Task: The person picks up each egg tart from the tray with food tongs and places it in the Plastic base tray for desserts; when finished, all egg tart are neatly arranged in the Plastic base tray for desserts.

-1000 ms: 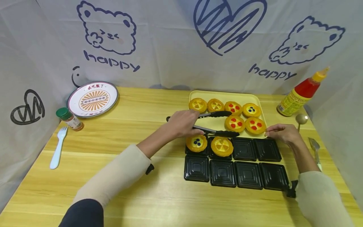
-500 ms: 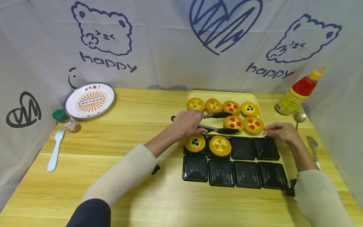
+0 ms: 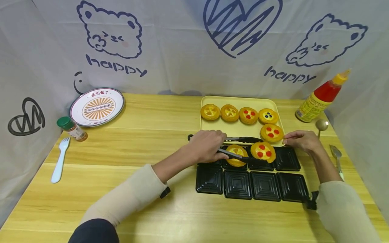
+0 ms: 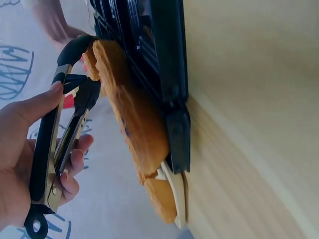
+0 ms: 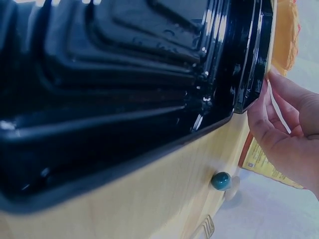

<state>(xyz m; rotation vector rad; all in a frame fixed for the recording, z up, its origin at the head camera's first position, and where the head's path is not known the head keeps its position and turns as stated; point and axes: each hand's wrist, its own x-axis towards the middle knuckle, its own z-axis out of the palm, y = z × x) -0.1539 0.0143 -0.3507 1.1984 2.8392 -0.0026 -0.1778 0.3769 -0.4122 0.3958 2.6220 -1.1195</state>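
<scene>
A red-dotted tart (image 3: 263,151) is clamped in black tongs (image 3: 243,148) just above the far row of a black compartment tray (image 3: 264,187), beside a yellow-topped tart (image 3: 236,154) already seated there. The left hand (image 3: 207,146), arm reaching forward from a beige sleeve, squeezes the tong handles. The right hand (image 3: 301,140) pinches the near corner of the yellow tray (image 3: 240,127) holding five more tarts

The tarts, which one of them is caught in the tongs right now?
The red-dotted tart over the black tray, pinched by the tongs in the left hand. The other red-dotted tarts lie on the yellow tray.
</scene>
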